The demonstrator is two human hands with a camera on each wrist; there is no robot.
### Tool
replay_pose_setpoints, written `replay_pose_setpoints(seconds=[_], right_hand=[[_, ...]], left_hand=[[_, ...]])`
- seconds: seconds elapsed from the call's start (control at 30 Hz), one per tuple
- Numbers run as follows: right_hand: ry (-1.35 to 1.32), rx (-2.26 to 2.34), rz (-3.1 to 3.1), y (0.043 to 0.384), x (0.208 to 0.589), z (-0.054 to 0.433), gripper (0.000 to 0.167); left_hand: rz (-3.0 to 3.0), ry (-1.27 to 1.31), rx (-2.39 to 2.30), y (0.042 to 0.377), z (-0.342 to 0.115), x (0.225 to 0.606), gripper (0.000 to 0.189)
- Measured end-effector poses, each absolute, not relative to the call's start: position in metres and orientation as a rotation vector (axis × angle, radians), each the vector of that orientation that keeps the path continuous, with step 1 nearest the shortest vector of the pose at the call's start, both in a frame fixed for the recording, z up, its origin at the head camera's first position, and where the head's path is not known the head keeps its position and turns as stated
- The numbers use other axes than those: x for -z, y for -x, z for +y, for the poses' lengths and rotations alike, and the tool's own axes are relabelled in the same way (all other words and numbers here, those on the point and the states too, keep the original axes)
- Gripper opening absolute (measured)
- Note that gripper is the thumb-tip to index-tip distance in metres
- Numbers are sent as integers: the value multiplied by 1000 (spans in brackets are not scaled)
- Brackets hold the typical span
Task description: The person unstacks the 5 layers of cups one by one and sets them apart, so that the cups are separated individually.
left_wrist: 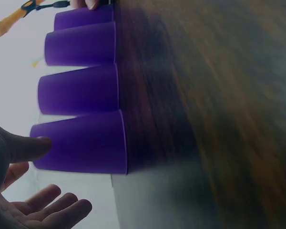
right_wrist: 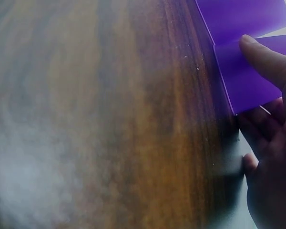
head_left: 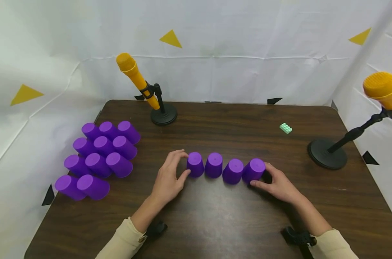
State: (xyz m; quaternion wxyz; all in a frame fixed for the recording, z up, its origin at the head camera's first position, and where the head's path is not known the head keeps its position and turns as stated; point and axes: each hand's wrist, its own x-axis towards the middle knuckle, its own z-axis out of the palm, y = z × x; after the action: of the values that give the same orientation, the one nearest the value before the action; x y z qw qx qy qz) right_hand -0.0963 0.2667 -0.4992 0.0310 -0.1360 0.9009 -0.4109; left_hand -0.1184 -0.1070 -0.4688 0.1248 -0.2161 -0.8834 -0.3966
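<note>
Several purple cups stand upside down in a side-by-side row at mid-table. Beside the leftmost cup [head_left: 195, 165] is my left hand [head_left: 168, 181], thumb and fingers spread apart around its left side. In the left wrist view, the thumb overlaps that cup [left_wrist: 83, 145] while the other fingers extend below it; whether they touch is unclear. At the row's other end, my right hand [head_left: 280, 185] grips the rightmost cup [head_left: 254, 171], thumb at the front and fingers behind its right side. The right wrist view has the thumb lying against this cup [right_wrist: 243, 81].
More upside-down purple cups [head_left: 99, 164] stand in a cluster at the table's left. A yellow microphone on a black stand [head_left: 163, 114] is at the back, another stand [head_left: 327, 154] at the right. A small green toy brick [head_left: 285, 128] lies back right.
</note>
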Motion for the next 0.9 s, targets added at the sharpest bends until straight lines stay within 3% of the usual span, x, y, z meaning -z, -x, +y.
replay_pose_setpoints(seconds=[0.53,0.9], right_hand=[[423,1268,2783,97,499,267,57],[412,1272,2774,96,499,267,59]], left_hand=[[-2547,662,1211,125,-89,475,39],[-2512,578,1283,110,-113,470,38]])
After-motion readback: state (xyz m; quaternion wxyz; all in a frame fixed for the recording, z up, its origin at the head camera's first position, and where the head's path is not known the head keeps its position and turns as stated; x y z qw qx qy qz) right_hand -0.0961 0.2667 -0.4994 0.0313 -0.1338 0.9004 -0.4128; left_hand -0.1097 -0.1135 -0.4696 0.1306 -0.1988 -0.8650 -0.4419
